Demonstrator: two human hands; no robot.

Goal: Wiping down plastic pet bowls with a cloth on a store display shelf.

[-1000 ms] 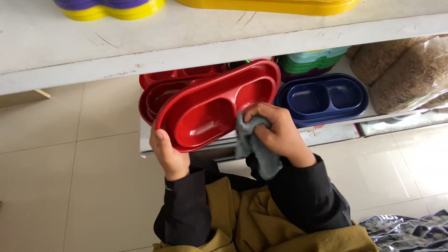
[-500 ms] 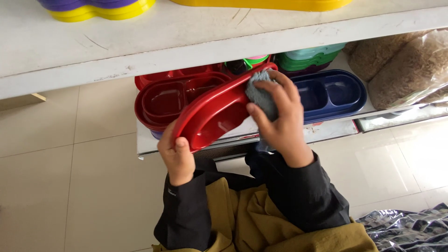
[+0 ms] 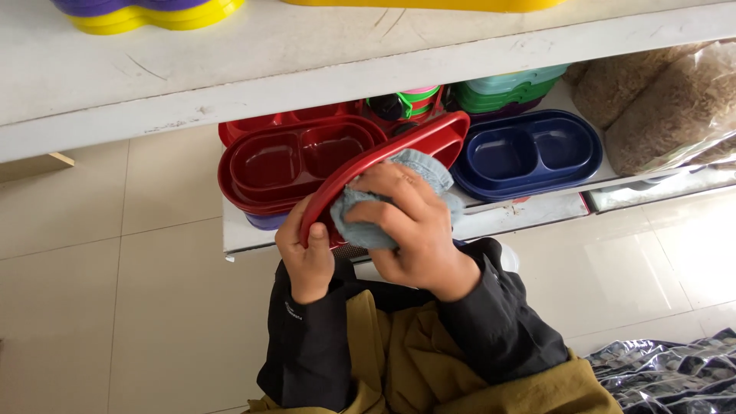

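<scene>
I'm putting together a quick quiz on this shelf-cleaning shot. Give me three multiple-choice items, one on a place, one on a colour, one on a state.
1. Where does the blue double bowl lie?
A. on the lower shelf, right of the red bowls
B. on the floor
C. on the top shelf

2. What colour is the cloth?
A. yellow
B. grey-blue
C. red

3. How is the red double bowl held?
A. flat on the shelf
B. upside down on the floor
C. tilted on edge in the hands

Answers:
1 A: it rests on the lower shelf beside the stacked red bowls.
2 B: the bunched cloth under the right hand is grey-blue.
3 C: the left hand grips its lower rim, so it slants up with the rim toward the camera.
</scene>
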